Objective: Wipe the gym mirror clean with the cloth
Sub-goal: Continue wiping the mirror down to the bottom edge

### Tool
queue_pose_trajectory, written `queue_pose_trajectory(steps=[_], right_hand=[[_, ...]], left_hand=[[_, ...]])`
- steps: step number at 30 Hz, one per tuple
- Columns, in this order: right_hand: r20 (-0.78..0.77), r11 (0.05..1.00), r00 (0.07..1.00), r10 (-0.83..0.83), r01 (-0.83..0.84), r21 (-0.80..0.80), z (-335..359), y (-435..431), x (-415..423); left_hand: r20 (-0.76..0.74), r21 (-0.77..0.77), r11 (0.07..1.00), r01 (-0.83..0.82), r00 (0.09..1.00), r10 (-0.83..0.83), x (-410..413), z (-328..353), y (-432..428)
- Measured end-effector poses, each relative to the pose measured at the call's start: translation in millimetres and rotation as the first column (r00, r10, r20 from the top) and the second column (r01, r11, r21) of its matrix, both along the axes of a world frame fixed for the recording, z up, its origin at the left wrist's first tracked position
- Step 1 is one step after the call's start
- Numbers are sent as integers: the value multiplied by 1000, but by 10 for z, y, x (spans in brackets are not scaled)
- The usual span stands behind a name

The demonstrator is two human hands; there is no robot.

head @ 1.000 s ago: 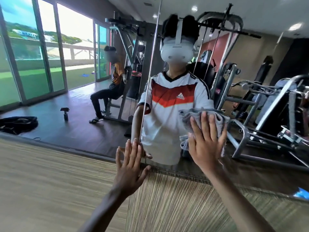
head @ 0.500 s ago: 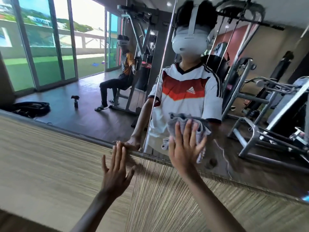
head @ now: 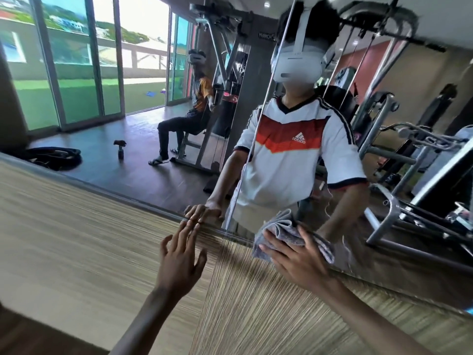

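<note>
The grey cloth (head: 286, 234) lies bunched against the mirror (head: 128, 162) at its bottom edge, and the right hand (head: 297, 262) presses it there with fingers spread and straight. The left hand (head: 179, 260), also flat, braces on the wood-grain panel (head: 76, 239) below, its fingertips at that same edge, apart from the right. To wipe well, I judge: even palm pressure, overlapping passes along the edge, bare fingertips off the glass.

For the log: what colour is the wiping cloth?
Grey cloth, pressed under the right hand; head view.
</note>
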State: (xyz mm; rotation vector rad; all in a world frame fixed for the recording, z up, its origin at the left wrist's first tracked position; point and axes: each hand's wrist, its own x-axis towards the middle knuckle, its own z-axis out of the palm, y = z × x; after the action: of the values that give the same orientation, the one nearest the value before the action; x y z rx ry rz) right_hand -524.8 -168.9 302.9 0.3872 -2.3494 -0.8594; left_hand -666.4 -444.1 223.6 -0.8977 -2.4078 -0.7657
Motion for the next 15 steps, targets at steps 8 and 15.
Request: queue_pose_trajectory(steps=[8,15], right_hand=[[1,994,996,85,-85,-62,-75,-390,-370],[-57,997,998,22,-26,-74,-7,388,533]], left_hand=[[-89,31,995,-98,991,100,-25,32,11],[16,44,994,-96,995,95,50,44,127]])
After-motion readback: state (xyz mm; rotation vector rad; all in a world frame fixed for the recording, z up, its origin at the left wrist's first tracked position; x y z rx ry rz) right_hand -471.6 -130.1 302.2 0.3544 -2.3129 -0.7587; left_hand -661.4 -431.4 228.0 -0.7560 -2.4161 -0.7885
